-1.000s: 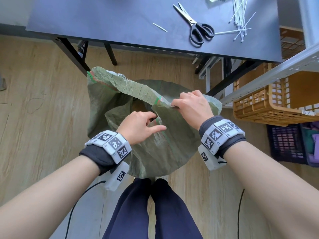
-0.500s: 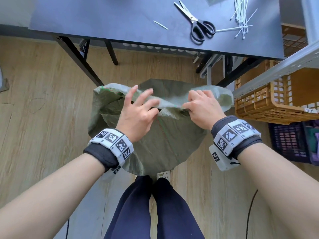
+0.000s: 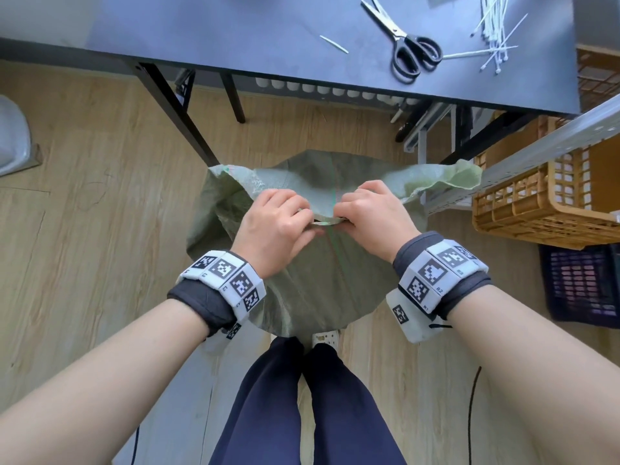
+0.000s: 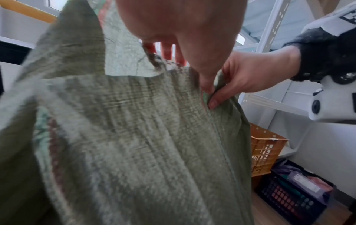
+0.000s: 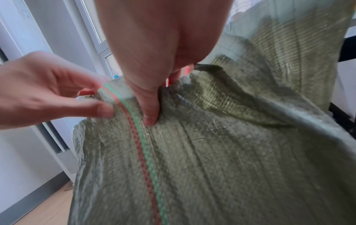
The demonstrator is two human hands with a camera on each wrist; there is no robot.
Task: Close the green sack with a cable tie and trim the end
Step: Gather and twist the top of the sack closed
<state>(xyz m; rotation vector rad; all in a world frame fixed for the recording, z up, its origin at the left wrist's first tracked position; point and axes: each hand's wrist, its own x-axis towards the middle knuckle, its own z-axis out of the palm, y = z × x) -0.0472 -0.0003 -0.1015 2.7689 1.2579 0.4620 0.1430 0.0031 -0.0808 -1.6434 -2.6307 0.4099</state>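
Note:
The green woven sack (image 3: 322, 273) stands on the floor in front of my legs, its mouth pulled flat. My left hand (image 3: 278, 219) pinches the top edge left of the sack's red and green stripe (image 5: 142, 146). My right hand (image 3: 369, 213) pinches the same edge just right of it, thumb on the near side. Both hands sit almost knuckle to knuckle. The sack (image 4: 134, 144) fills the left wrist view, and there the right hand (image 4: 240, 77) shows beside my left thumb. White cable ties (image 3: 493, 35) and black-handled scissors (image 3: 409, 48) lie on the dark table (image 3: 235, 31).
A cut white tie piece (image 3: 333, 44) lies on the table. An orange crate (image 3: 543, 203) sits on a metal rack (image 3: 550, 142) to the right, with a dark crate (image 3: 583, 283) below. The table's black legs (image 3: 174, 109) stand just behind the sack.
The sack's open mouth has been drawn flat and closed. My left hand went from spread fingers to pinching the edge, and both hands came together at the middle.

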